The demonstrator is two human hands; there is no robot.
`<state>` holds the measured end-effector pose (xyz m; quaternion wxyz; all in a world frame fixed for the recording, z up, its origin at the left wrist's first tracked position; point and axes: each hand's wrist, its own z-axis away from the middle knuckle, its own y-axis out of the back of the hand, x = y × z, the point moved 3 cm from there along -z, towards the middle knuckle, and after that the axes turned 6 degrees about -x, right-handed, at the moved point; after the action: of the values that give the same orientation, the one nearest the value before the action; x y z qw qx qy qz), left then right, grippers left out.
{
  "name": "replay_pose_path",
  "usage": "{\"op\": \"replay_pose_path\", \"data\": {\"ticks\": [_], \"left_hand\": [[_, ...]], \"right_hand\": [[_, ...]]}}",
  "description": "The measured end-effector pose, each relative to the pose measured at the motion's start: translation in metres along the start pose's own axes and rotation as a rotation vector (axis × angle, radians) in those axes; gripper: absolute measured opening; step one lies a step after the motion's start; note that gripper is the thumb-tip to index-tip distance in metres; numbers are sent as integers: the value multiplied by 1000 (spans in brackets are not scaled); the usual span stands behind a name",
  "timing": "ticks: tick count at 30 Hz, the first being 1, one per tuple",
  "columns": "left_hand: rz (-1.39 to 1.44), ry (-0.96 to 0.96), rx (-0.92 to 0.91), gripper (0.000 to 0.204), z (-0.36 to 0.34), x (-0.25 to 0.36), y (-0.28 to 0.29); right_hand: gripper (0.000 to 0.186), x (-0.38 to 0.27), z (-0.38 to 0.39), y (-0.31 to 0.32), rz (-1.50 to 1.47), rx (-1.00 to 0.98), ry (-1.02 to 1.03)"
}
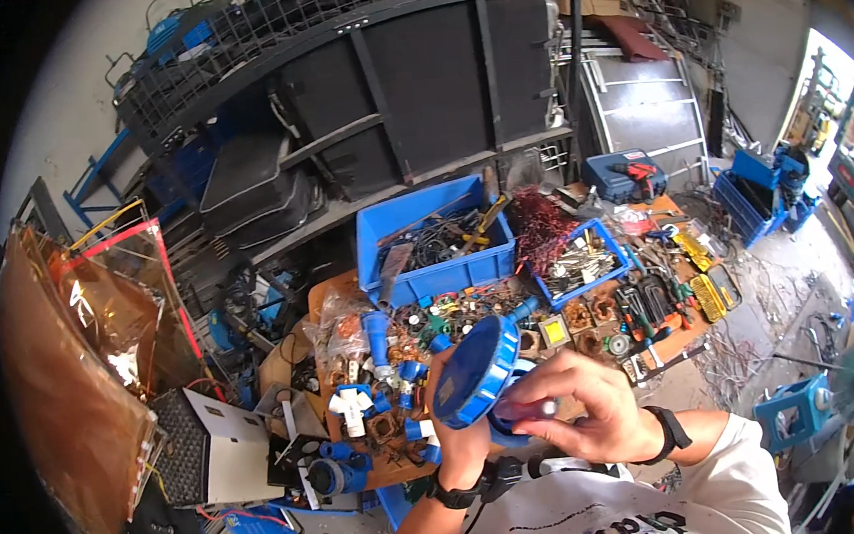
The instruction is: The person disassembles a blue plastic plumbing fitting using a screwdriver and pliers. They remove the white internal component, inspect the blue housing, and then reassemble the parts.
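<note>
My left hand (464, 443) is closed round a large blue round fitting with a ribbed rim (480, 368), held tilted above the table's front edge. The fitting covers most of its fingers. Close on the right, my right hand (598, 404) pinches a small dark, reddish cylinder with a shiny end (529, 412) against the fitting's lower side; its kind cannot be made out. On the table left of my hands lie a white pipe-like fitting with blue ends (353, 409) and several blue connectors (340, 473).
A blue crate (443, 276) of cables and tools stands at the back of the wooden table (403, 467). Right of it are a blue tray of metal parts (587, 266), red wire (541, 228) and pliers (634, 311). A white box (231, 453) stands left.
</note>
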<state>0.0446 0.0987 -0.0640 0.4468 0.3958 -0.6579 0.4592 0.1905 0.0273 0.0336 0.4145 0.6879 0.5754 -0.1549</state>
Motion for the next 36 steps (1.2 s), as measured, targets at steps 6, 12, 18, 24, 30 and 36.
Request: {"op": "replay_pose_path", "data": {"ticks": [6,12,18,24,30,36], "left_hand": [[-70,-88,9,23,2,-10,3],[-157,-91,-22,20,2,13,-2],[-172,-22,-9,21,4,-5,4],[48,26,-28,22,2,-5,0],[-323,-137,-30,20,-8,25,-19],[-149,-114,-6,23,-12,-2,-18]], "right_hand": [[51,0,3,3,-228,-178,-115],[41,-3,0,1,13,-54,76],[34,6,10,-1,-66,1,-83],[40,6,3,2,-218,-175,65],[45,4,1,13,61,54,-34],[41,13,3,21,-49,-89,-56]]}}
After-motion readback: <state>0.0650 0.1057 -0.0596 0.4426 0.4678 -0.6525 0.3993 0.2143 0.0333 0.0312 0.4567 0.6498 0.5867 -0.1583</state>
